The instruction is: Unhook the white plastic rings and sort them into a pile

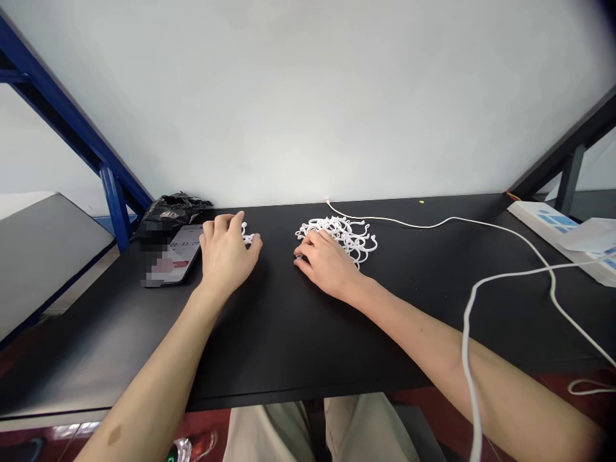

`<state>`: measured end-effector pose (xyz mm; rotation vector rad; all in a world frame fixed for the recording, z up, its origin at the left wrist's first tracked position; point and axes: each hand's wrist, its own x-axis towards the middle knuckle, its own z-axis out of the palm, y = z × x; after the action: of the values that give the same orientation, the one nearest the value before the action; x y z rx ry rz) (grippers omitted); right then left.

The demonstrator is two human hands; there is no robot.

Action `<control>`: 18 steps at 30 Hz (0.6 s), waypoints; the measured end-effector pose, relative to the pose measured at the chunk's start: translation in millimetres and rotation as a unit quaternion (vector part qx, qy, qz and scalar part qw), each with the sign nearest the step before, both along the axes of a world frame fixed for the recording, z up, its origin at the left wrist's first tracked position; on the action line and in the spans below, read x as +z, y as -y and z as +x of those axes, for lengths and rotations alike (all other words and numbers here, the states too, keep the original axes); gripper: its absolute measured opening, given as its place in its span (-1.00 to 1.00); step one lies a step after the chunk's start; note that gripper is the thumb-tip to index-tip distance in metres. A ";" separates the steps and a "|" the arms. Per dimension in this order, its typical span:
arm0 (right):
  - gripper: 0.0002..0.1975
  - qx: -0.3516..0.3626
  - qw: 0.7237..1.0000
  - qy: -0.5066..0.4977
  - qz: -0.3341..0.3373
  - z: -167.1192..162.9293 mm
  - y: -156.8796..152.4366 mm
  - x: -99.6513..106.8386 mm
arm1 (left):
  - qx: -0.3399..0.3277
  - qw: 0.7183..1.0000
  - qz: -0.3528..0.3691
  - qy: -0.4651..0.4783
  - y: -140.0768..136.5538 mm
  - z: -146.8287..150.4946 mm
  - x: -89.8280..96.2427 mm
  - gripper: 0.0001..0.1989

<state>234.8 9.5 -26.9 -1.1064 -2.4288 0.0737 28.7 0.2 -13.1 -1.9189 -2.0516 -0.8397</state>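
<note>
My left hand (pixel 227 251) is over a few small white cord pieces (pixel 248 238), partly hidden behind its thumb and fingers. Its thumb stands apart from the index finger, with nothing visibly gripped. To the right, my right hand (pixel 330 263) rests at the near left edge of a tangled pile of white cord loops (pixel 356 239) with small knobbed ends. Thumb and forefinger of that hand come together around a tiny pale bit, too small to name. The hand covers part of the pile.
A phone (pixel 180 260) showing a timer lies left of my left hand, with a crumpled black plastic bag (pixel 173 208) behind it. A white cable (pixel 469 321) runs across the right side, over my right forearm. A white-and-blue box (pixel 558 224) sits far right on the black table (pixel 289 346).
</note>
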 end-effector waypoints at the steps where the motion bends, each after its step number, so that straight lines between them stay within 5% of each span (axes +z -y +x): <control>1: -0.82 0.008 1.000 -0.026 -0.003 0.1 0.4 0.7 | -0.022 1.000 0.005 0.013 0.9 1.4 0.8 -0.51; 4: -0.83 0.035 0.987 -0.157 -0.026 0.6 3.1 5.7 | -0.152 0.983 -0.021 0.102 6.6 8.0 6.2 -0.51; 9: -0.86 0.047 0.941 -0.327 -0.074 -0.8 7.9 13.8 | -0.360 0.900 -0.132 0.207 16.8 17.8 12.0 -0.43; 18: -0.84 0.063 0.949 -0.307 -0.033 -1.4 7.2 11.6 | -0.348 0.917 -0.104 0.165 14.9 20.9 9.1 -0.64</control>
<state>233.4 2.3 -15.4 -0.7971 -1.9339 0.4700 49.6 -14.7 -4.0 -2.8721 -1.6409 -1.1904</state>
